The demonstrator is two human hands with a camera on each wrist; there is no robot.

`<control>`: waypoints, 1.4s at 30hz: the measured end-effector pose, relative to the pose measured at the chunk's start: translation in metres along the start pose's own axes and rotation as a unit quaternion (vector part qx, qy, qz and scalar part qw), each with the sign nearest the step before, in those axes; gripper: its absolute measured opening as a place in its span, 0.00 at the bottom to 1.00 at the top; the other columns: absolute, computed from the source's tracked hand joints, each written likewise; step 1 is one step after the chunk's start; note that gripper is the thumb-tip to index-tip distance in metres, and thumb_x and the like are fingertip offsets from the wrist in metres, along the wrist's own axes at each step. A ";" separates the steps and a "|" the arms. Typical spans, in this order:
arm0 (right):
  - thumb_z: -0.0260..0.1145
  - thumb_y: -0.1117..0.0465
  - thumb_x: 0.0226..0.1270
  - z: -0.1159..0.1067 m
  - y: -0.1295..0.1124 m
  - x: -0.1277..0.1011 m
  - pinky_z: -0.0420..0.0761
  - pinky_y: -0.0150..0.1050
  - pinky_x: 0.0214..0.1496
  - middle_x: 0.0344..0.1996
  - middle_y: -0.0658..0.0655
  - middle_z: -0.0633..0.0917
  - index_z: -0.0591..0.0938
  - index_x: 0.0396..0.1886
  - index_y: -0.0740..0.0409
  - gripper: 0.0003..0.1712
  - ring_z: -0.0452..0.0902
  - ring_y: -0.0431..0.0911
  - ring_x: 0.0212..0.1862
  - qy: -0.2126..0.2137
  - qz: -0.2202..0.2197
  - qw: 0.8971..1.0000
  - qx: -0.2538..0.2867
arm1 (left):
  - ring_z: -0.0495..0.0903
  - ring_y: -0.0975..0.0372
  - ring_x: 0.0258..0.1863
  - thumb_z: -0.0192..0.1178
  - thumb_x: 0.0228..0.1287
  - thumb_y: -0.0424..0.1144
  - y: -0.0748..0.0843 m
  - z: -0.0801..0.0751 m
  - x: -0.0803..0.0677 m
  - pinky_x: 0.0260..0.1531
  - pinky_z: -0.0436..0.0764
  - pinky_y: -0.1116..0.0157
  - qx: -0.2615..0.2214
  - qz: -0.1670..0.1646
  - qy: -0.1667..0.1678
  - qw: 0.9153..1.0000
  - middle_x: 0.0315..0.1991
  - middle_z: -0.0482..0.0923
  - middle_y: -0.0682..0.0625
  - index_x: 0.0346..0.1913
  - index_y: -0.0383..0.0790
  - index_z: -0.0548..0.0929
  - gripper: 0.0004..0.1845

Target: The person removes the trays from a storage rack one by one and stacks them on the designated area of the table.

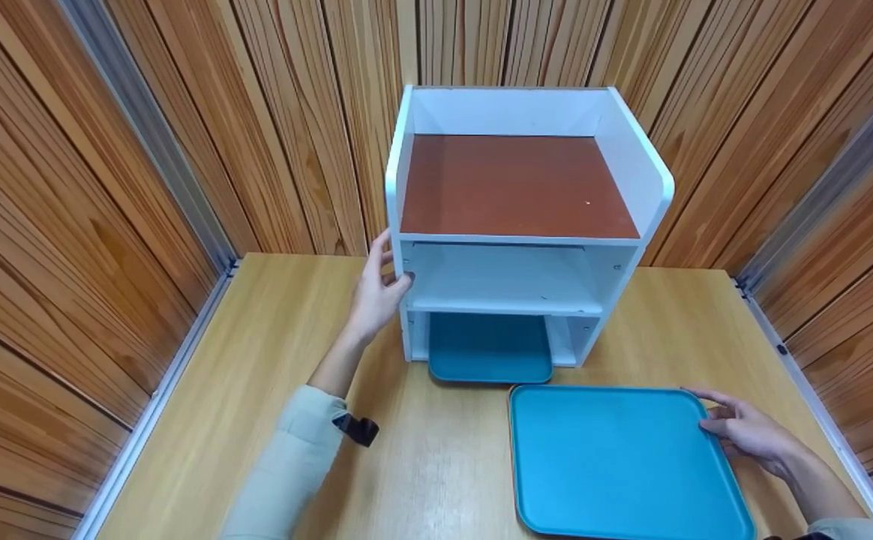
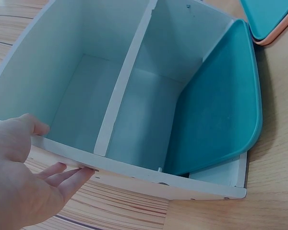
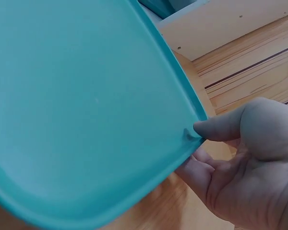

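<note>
The white three-tier shelf unit with a brown top (image 1: 515, 225) stands at the wooden table's (image 1: 271, 390) far edge. The left hand (image 1: 376, 292) braces its side post, thumb hooked round the front edge; a firm brace is advised.

The loose teal plastic tray (image 1: 624, 457) lies near the front right corner. The right hand (image 1: 744, 431) pinches its right rim, which should be kept level.

Only the left wrist view shows the second teal tray (image 2: 221, 105) protruding from the bottom compartment.

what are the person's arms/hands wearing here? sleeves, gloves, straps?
Both hands are bare: no gloves, no rings visible. The left hand comes out of a pale beige long sleeve with a small black strap or clip at the cuff. The right hand shows only a sliver of similar pale sleeve at the frame edge.
</note>
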State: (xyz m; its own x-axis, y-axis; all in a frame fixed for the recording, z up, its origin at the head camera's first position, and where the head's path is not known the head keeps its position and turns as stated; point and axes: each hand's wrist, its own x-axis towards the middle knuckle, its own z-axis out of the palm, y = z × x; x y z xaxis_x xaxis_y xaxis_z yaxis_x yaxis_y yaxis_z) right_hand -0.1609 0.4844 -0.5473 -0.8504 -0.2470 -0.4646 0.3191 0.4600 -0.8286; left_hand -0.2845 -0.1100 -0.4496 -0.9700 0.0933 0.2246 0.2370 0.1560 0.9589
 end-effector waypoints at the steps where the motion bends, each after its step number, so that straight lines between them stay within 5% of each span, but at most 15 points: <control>1: 0.55 0.64 0.90 0.002 -0.002 0.000 0.87 0.34 0.44 0.55 0.57 0.78 0.62 0.91 0.58 0.35 0.80 0.40 0.43 0.016 -0.002 1.000 -0.023 | 0.76 0.33 0.80 0.56 0.82 0.28 0.000 0.000 0.000 0.77 0.81 0.35 0.001 0.000 0.000 1.000 0.85 0.64 0.31 0.91 0.51 0.56 0.41; 5: 0.56 0.69 0.87 0.006 -0.007 0.003 0.79 0.33 0.38 0.56 0.67 0.80 0.59 0.87 0.75 0.36 0.74 0.39 0.38 0.063 -0.029 0.991 -0.118 | 0.78 0.34 0.78 0.57 0.82 0.28 0.001 0.000 -0.001 0.76 0.82 0.35 0.002 -0.002 0.001 1.000 0.84 0.65 0.31 0.91 0.51 0.56 0.42; 11: 0.58 0.71 0.85 0.007 -0.006 0.006 0.82 0.33 0.39 0.55 0.73 0.85 0.63 0.82 0.81 0.33 0.79 0.42 0.47 0.079 -0.072 0.976 -0.188 | 0.79 0.32 0.76 0.57 0.81 0.27 0.001 0.000 0.000 0.76 0.82 0.35 -0.002 -0.001 0.001 1.000 0.83 0.66 0.31 0.91 0.49 0.56 0.42; 16: 0.61 0.70 0.85 0.007 0.000 0.008 0.81 0.34 0.39 0.56 0.73 0.83 0.65 0.83 0.80 0.34 0.77 0.49 0.51 0.082 -0.060 0.977 -0.186 | 0.80 0.32 0.76 0.57 0.81 0.27 0.003 0.001 -0.001 0.76 0.82 0.35 -0.002 -0.003 0.001 1.000 0.83 0.66 0.30 0.91 0.49 0.56 0.42; 29: 0.63 0.61 0.89 0.007 0.015 0.010 0.84 0.34 0.38 0.46 0.56 0.82 0.63 0.85 0.75 0.37 0.79 0.41 0.40 0.084 -0.039 0.991 -0.093 | 0.74 0.35 0.81 0.56 0.82 0.28 0.001 0.001 -0.001 0.77 0.81 0.35 -0.001 -0.004 -0.001 1.000 0.85 0.63 0.30 0.91 0.50 0.56 0.41; 42: 0.64 0.57 0.89 0.002 0.012 0.010 0.95 0.38 0.46 0.48 0.57 0.90 0.59 0.84 0.80 0.42 0.90 0.39 0.44 0.071 -0.034 0.994 -0.072 | 0.77 0.33 0.79 0.57 0.82 0.28 0.001 0.001 0.000 0.77 0.81 0.34 0.003 -0.008 0.004 1.000 0.84 0.65 0.30 0.91 0.51 0.56 0.42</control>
State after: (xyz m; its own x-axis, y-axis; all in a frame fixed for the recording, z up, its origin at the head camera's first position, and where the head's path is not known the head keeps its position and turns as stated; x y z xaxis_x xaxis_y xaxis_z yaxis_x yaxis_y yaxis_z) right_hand -0.1644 0.4857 -0.5622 -0.9214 -0.1640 -0.3523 0.2046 0.5661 -0.7986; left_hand -0.2845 -0.1093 -0.4488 -0.9742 0.0824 0.2100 0.2211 0.1634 0.9615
